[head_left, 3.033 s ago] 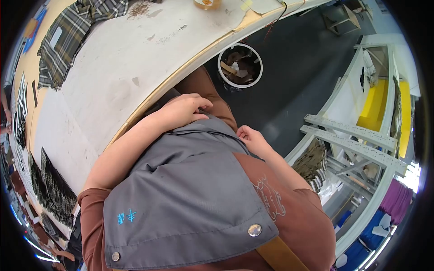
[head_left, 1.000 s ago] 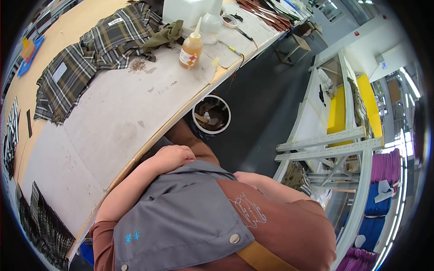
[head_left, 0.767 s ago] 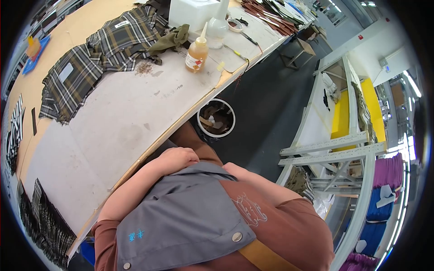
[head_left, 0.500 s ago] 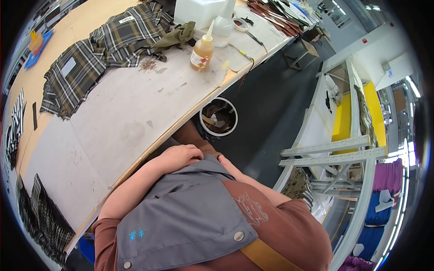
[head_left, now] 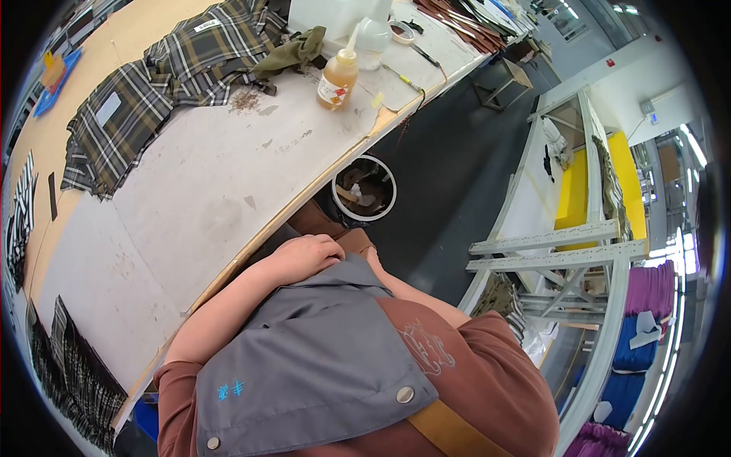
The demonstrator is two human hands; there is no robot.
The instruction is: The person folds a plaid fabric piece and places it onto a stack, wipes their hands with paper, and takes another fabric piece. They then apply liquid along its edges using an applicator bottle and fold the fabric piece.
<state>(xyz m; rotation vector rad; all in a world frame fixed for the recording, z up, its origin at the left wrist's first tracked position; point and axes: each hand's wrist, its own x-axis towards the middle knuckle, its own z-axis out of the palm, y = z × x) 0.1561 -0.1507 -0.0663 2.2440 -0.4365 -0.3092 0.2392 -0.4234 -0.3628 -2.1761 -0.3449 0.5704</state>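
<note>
Right hand moved farther forward, grey apron creased, blue-lettered, silver-buttoned

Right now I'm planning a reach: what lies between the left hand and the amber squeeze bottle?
From the left hand, the head view shows brown trousers, the table's wooden edge, then bare, stained white tabletop.

Dark floor, pale worktable, whitish rack, small stool beyond, white wall, bright strip lights
</note>
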